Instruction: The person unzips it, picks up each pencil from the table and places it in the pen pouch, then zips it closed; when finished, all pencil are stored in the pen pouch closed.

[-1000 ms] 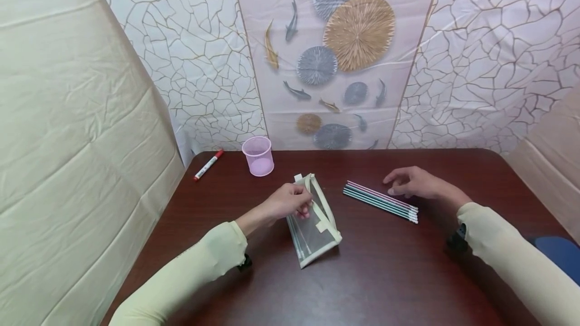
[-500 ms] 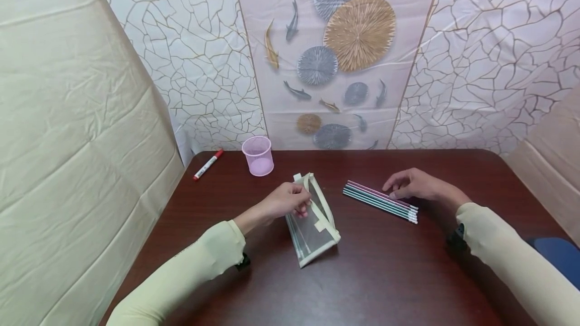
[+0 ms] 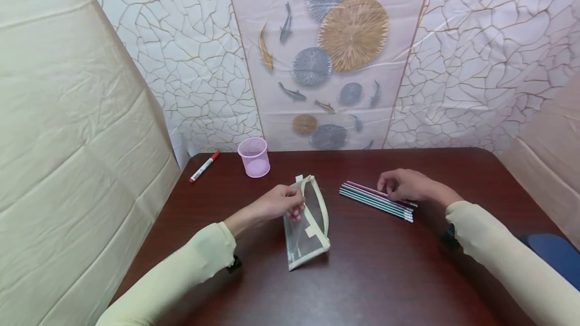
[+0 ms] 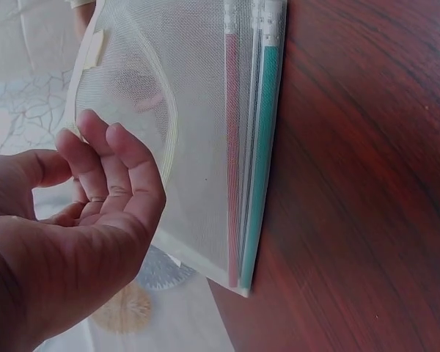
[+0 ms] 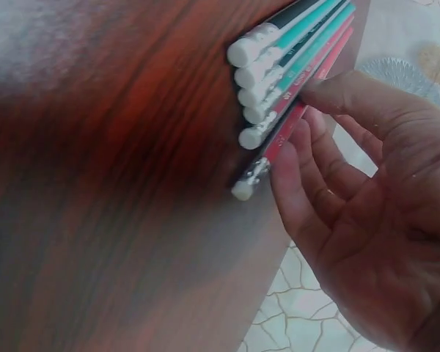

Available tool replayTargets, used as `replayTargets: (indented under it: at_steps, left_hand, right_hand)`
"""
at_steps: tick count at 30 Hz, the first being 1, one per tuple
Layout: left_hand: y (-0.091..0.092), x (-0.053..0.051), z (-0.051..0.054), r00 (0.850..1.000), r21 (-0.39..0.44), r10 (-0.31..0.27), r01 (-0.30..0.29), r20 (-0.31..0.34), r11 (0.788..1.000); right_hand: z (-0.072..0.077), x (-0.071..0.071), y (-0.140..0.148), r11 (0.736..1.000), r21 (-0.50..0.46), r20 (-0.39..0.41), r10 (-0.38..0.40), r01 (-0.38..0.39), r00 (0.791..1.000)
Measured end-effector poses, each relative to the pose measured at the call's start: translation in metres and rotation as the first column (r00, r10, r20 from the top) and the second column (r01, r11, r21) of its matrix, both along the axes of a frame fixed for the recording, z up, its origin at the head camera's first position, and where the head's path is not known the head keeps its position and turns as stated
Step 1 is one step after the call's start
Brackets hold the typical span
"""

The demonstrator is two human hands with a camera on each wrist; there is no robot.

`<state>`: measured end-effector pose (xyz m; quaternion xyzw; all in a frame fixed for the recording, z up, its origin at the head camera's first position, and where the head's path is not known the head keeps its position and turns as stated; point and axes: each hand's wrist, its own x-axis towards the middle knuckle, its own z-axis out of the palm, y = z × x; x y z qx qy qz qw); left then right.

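My left hand pinches the zip edge of a mesh pencil pouch with cream trim, propping its mouth apart. Through the mesh in the left wrist view, a red pencil and a teal pencil lie along the bottom of the pouch. To the right, my right hand pinches a red pencil between thumb and fingers. Its eraser end stands slightly apart from a row of several pencils, red, teal and black with white erasers, lying on the table.
A pink mesh cup stands near the back edge of the dark wooden table. Left of it lies a red-capped white marker. A blue rounded object shows at the right edge, and patterned cloth hangs behind.
My right hand has come down onto the row and taken hold of a red pencil, shifting it away from the others. The left hand keeps its pinch; the pouch mouth gapes a little wider.
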<state>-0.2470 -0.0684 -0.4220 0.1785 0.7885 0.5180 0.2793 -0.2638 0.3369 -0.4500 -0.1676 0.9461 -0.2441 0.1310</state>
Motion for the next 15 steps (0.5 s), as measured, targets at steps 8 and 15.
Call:
replayTargets:
  at_steps: [8,15]
  left_hand:
    - [-0.004,-0.001,0.001,1.0,0.011,0.01,-0.01,0.009,1.0]
    - [-0.006,-0.002,0.001,1.0,0.023,0.02,-0.021,0.023,1.0]
  right_hand:
    - [0.004,-0.006,-0.005,0.998,0.059,-0.004,0.001,-0.001,1.0]
    - [0.019,-0.006,-0.018,0.998,-0.006,-0.036,-0.068,0.068,0.997]
